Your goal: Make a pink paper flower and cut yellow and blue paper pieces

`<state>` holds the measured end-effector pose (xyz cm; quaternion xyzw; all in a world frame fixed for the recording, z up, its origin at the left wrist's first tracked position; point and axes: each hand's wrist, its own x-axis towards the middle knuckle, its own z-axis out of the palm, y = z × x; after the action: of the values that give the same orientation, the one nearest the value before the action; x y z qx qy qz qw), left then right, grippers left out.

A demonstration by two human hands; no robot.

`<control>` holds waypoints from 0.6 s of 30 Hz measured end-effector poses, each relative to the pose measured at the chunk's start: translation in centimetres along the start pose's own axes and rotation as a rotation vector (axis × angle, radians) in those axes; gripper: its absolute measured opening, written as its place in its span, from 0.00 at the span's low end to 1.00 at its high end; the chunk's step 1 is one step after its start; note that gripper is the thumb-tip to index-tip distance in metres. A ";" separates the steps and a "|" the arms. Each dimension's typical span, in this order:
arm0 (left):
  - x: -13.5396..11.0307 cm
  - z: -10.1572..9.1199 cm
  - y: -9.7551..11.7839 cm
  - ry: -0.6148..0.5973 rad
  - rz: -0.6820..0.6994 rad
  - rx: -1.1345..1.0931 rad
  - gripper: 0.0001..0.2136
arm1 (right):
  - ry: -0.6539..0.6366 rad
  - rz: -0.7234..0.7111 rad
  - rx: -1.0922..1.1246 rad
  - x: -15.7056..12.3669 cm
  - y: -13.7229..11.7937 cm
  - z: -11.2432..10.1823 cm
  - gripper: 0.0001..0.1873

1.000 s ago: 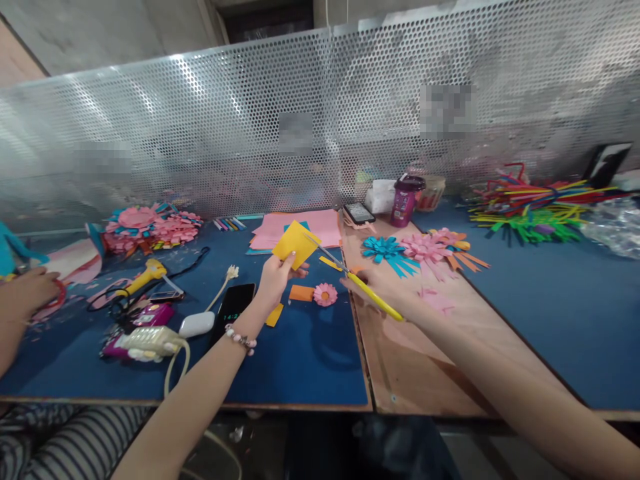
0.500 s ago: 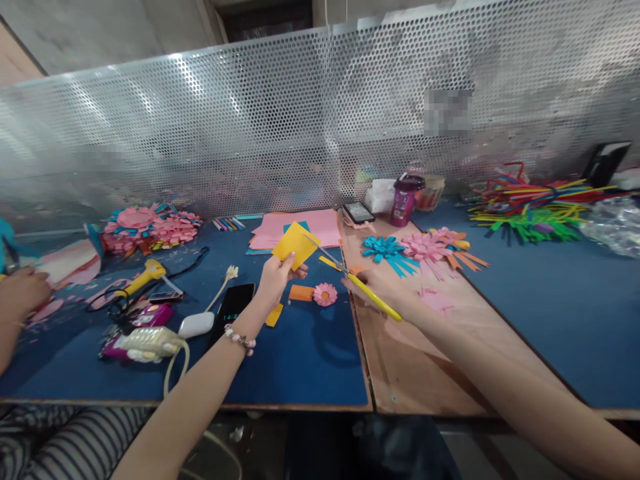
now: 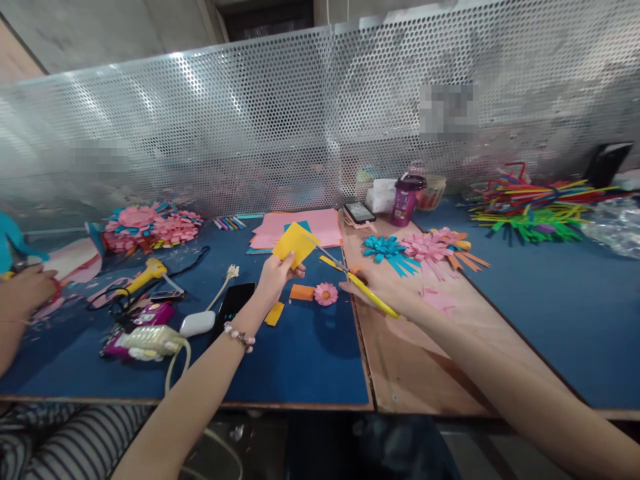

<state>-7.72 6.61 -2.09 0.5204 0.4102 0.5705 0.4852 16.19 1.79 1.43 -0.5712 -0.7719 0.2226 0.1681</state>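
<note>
Pinching a yellow paper square (image 3: 296,245) between thumb and fingers, the left hand (image 3: 279,272) holds it up above the blue tabletop (image 3: 300,373), just in front of a stack of pink sheets (image 3: 320,227). The right hand (image 3: 387,287) is wrapped around yellow-handled scissors (image 3: 370,295), whose blades reach the square's right-hand corner; whether they are pressed together on the paper, I cannot tell. Below the hands, an orange paper strip (image 3: 303,293) lies next to a small pink flower (image 3: 325,294), with a yellow scrap (image 3: 275,313) to the left. A black phone (image 3: 239,303) lies near the left wrist. On the wooden board (image 3: 415,373) to the right, a blue paper flower (image 3: 384,248) sits beside a pink paper blossom (image 3: 425,248), with a purple cup (image 3: 406,203) standing behind them.
</note>
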 end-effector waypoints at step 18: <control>-0.2 0.3 -0.1 -0.079 0.013 0.071 0.14 | 0.008 0.007 -0.008 0.4 0.8 0.6 0.24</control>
<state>-7.45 6.43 -2.16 0.5620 0.4073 0.5378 0.4786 16.44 2.24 0.55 -0.5754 -0.7702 0.2179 0.1682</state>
